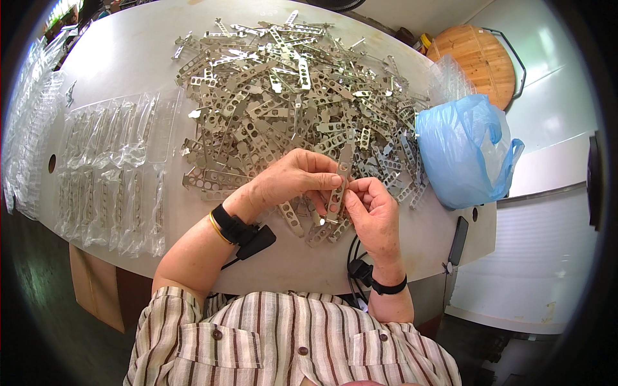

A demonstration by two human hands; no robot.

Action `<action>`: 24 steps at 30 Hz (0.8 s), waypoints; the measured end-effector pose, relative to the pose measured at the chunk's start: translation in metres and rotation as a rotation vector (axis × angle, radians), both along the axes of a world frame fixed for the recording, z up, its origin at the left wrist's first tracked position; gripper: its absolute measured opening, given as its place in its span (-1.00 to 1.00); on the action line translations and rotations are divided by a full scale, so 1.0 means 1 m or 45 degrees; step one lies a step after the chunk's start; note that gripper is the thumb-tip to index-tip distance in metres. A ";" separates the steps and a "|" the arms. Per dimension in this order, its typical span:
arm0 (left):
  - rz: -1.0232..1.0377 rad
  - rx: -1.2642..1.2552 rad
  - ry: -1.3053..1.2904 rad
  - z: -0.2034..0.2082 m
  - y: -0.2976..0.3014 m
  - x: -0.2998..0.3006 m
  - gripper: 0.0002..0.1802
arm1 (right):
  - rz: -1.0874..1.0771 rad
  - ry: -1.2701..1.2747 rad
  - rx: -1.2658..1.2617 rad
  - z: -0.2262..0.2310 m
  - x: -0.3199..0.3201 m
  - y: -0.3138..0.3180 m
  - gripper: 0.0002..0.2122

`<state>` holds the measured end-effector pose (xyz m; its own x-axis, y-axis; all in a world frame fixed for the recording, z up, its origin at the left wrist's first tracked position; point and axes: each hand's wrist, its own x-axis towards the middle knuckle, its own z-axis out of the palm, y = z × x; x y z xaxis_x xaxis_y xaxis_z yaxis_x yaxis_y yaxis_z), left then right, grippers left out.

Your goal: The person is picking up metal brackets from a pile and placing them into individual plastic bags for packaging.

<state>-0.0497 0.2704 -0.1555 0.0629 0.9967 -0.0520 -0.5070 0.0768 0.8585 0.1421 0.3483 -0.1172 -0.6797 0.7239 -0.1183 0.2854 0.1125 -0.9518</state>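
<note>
Between my two hands I hold a flat metal strip (337, 193) with round holes along it, upright and slightly tilted. My left hand (302, 179) pinches its left edge with thumb and forefinger. On the other edge, my right hand (375, 211) has its thumb and curled fingers closed on the strip. Right behind and beneath the hands spreads a large heap of similar perforated metal strips (257, 109), lying in all directions. A loose strip (291, 219) lies just below my left wrist.
To the left, a clear plastic tray (168, 132) holds bagged strips in two rows. More clear trays (29, 128) are stacked at the far left. A blue plastic bag (460, 151) stands right of the heap, near a dark bar-shaped object (458, 241) at the table edge (425, 270).
</note>
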 end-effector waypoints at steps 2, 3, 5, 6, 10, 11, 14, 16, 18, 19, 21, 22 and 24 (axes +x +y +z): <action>0.001 -0.003 0.002 0.000 0.000 0.000 -0.71 | 0.003 0.002 -0.002 0.000 0.000 0.000 -0.91; -0.006 -0.002 -0.001 -0.001 0.000 -0.001 -0.71 | 0.004 0.000 0.000 0.001 0.000 0.000 -0.91; -0.013 -0.002 -0.004 -0.002 0.000 -0.001 -0.71 | 0.006 -0.002 0.002 0.002 -0.001 -0.001 -0.91; -0.013 0.005 -0.008 -0.002 0.000 0.000 -0.71 | 0.005 -0.005 0.000 0.002 -0.001 0.000 -0.91; -0.015 0.012 -0.010 -0.001 0.000 0.000 -0.71 | 0.008 -0.007 0.001 0.001 0.000 0.000 -0.91; -0.016 0.013 -0.010 0.000 0.000 0.000 -0.71 | 0.007 -0.007 0.002 0.001 0.000 0.000 -0.91; -0.026 0.026 -0.025 0.000 0.000 0.000 -0.71 | 0.005 0.016 -0.010 0.000 0.000 0.000 -0.92; -0.018 0.015 -0.018 0.001 0.000 0.000 -0.70 | 0.008 0.000 0.003 0.001 0.000 0.000 -0.92; -0.020 0.016 -0.012 0.001 -0.001 0.000 -0.71 | 0.011 0.010 0.002 0.002 -0.001 -0.001 -0.92; -0.022 0.017 -0.007 0.000 -0.001 0.000 -0.71 | 0.014 0.021 -0.001 0.002 -0.001 -0.001 -0.92; -0.019 0.018 -0.007 -0.001 -0.001 0.000 -0.71 | 0.014 0.016 0.000 0.001 0.000 0.000 -0.93; -0.016 0.018 -0.007 -0.001 0.000 0.000 -0.71 | 0.014 0.011 0.000 0.000 0.000 0.000 -0.93; -0.016 0.018 0.011 -0.004 0.001 0.000 -0.72 | 0.017 0.025 0.006 -0.001 0.000 0.000 -0.93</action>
